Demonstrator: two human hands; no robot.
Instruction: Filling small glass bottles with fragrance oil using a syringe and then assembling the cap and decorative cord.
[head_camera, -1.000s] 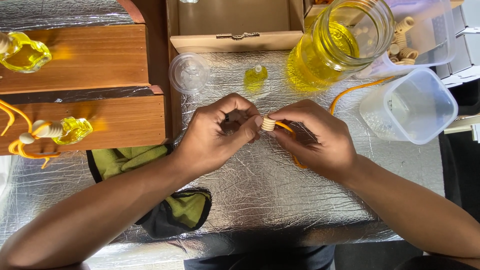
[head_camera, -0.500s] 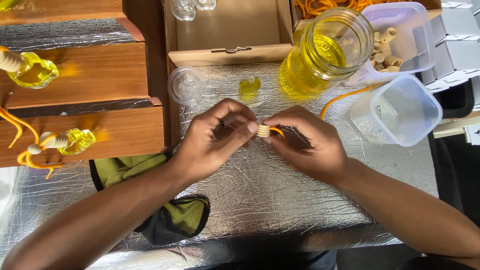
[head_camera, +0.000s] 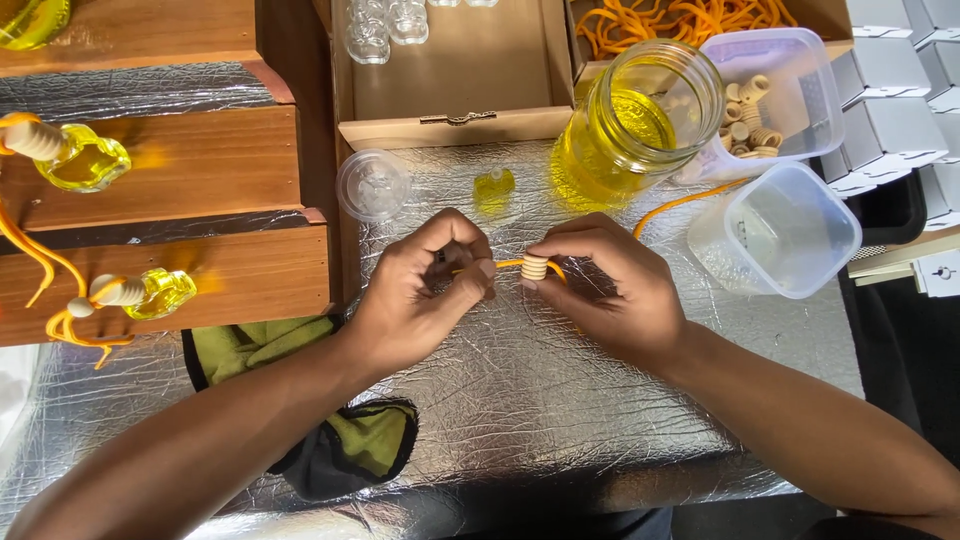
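Observation:
My left hand (head_camera: 425, 290) and my right hand (head_camera: 610, 290) meet over the silver foil table (head_camera: 520, 400). Between them runs an orange cord (head_camera: 508, 264) threaded through a small ribbed wooden cap (head_camera: 535, 267). The right hand's fingertips pinch the cap. The left hand pinches the cord's end a little to the left of it. The cord trails from under the right hand toward the back right (head_camera: 680, 203). A small glass bottle of yellow liquid (head_camera: 493, 190) lies just beyond the hands.
A big jar of yellow liquid (head_camera: 630, 125) stands at the back, beside a tub of wooden caps (head_camera: 790, 95) and an empty clear tub (head_camera: 775, 230). Wooden shelves (head_camera: 170, 170) at left hold finished bottles (head_camera: 85, 160). A round clear lid (head_camera: 372, 186) and a green cloth (head_camera: 250, 345) lie nearby.
The hands have drawn slightly apart, so more orange cord shows between the left fingers and the cap. The view has shifted down, and the things at the back show more fully.

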